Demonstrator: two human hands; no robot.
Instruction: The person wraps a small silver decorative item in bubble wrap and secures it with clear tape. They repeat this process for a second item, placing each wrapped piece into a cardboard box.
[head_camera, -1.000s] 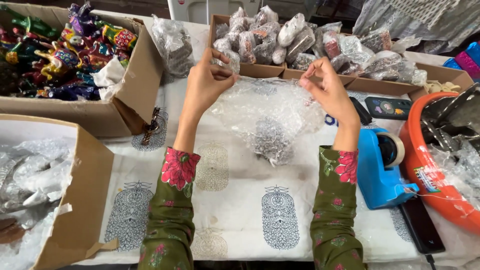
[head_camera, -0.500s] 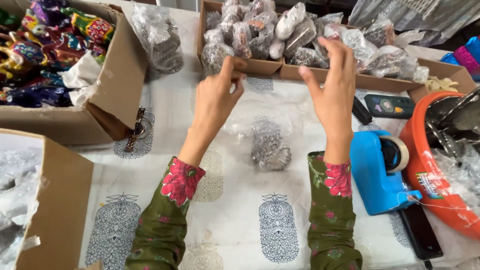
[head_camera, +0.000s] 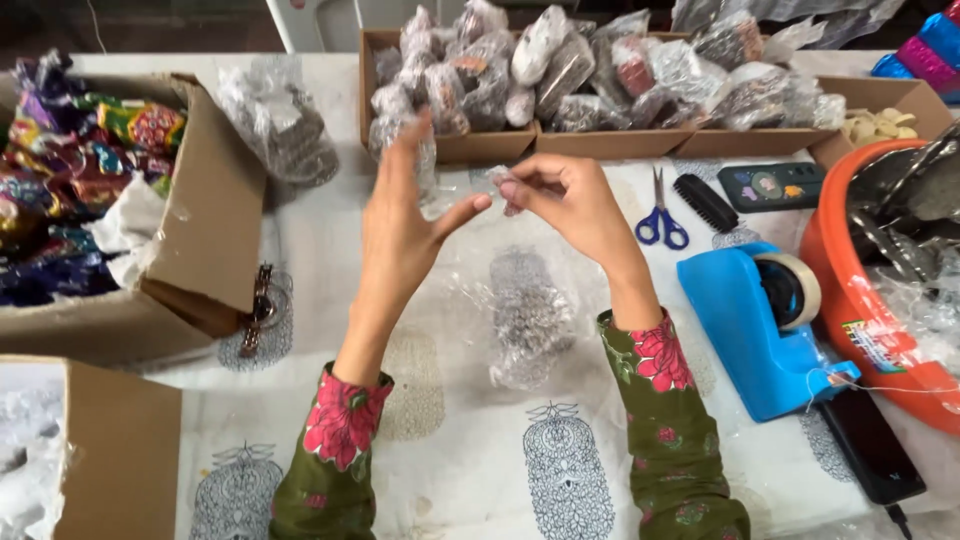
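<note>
- One view only, from a camera worn on the person's head.
- It looks steeply down and forward over the table, close enough that both forearms rise from the bottom edge.
- Cardboard boxes crop at the frame's left; an orange tub crops at right.

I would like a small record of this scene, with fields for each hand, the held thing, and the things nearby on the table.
left hand: left hand raised, fingers spread, touching the clear plastic bag
right hand: right hand pinches the bag's top edge
held thing: bag hangs to the table, holding a dark grey bundle
right side: blue tape dispenser, blue-handled scissors, orange plastic tub
back: cardboard trays of wrapped packets
left side: cardboard box of colourful items
</note>
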